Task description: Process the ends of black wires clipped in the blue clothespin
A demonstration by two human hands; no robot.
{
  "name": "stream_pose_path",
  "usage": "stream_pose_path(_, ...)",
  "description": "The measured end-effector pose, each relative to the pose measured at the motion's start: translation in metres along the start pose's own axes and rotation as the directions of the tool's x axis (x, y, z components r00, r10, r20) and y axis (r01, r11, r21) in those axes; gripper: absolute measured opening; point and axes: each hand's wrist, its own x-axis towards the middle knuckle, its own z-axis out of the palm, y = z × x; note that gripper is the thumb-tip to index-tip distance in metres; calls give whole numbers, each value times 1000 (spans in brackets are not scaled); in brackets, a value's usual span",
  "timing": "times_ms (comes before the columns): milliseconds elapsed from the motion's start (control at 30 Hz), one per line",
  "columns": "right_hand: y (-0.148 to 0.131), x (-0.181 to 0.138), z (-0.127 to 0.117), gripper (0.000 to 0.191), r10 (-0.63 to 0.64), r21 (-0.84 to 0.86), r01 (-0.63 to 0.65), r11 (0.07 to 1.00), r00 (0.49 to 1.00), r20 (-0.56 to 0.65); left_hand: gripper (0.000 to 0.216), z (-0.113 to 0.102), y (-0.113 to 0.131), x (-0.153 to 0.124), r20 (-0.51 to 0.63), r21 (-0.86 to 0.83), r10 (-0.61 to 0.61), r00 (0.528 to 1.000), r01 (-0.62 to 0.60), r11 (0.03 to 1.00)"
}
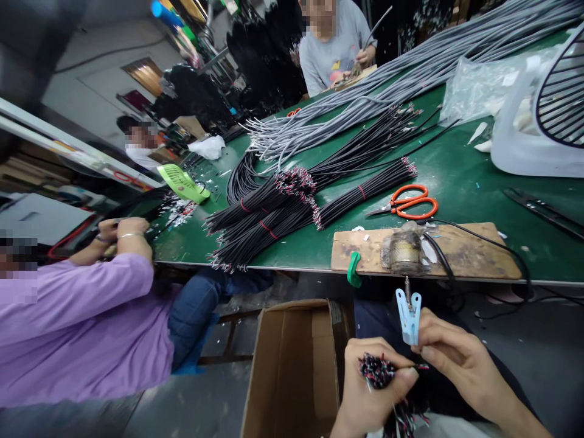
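Observation:
My left hand (371, 389) is closed round a bundle of thin black wires (378, 371) with red and white tips, held low in front of me below the table edge. My right hand (456, 356) pinches a single wire drawn out of that bundle, fingers pressed together. Just above my right hand a light blue clip (409, 313) hangs round a metal tip under a wooden board (465, 252). A soldering iron stand (404, 250) sits on that board, with a black cable running off to the right.
Bundles of black wires (274, 210) and long grey cables (410, 67) lie across the green table (456, 176). Orange scissors (408, 204) lie by the board. An open cardboard box (292, 365) stands on the floor. A person in purple (82, 328) sits left; two others work beyond.

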Motion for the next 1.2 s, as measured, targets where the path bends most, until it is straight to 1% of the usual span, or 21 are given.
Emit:
stream_pose_path(67,-3,-1,-2,10,-112,-105,108,989,993,-30,11,0,-1,-1,-16,14,-6,1000,6,1000)
stream_pose_path(167,-5,-4,-2,17,-186,-202,171,964,981,-57,10,1,-4,-2,-36,29,-37,999,38,999)
stream_pose_path(267,-6,-6,-1,19,-228,-251,204,946,971,-71,11,2,-8,-4,-43,33,-68,997,69,997)
stream_pose_path(400,-5,-5,1,22,-288,-262,261,929,955,-69,13,3,-8,-5,-42,40,-125,991,126,991)
stream_pose_path(500,-4,-5,3,17,-240,-232,219,948,968,-68,14,3,-6,-5,-25,60,-144,989,145,988)
stream_pose_path(567,-2,-6,5,16,-151,-169,140,976,987,-56,14,3,-6,-4,-15,48,-124,992,124,991)
stream_pose_path(633,2,-8,5,17,0,-32,-1,999,1000,-16,12,4,-7,-3,-19,17,-60,998,60,998)
stream_pose_path(667,5,-8,5,18,85,62,-86,994,996,21,11,4,-8,-3,-17,1,-25,1000,25,1000)
stream_pose_path(733,9,-6,5,24,220,256,-243,935,968,118,9,4,-9,-3,6,-21,32,999,-32,999)
stream_pose_path(800,10,2,6,28,268,417,-317,852,948,173,7,3,-9,-3,26,-17,76,997,-75,997)
stream_pose_path(833,9,7,7,28,273,479,-321,817,947,168,5,2,-8,-4,31,-11,93,995,-93,996)
stream_pose_path(900,4,20,9,29,289,582,-304,754,950,122,4,-1,-5,-4,6,0,141,990,-141,990)
stream_pose_path(967,-3,32,11,36,292,645,-283,709,951,96,6,-4,-1,-3,-25,-4,168,985,-168,986)
stream_pose_path(1033,-8,41,15,42,275,671,-269,691,956,100,7,-5,1,1,-38,-11,185,982,-186,983)
stream_pose_path(1067,-9,44,16,42,264,679,-255,688,960,93,7,-5,2,3,-43,-9,193,980,-193,981)
stream_pose_path(1200,-10,48,21,36,238,713,-196,674,970,41,2,-2,2,13,-70,9,182,981,-182,983)
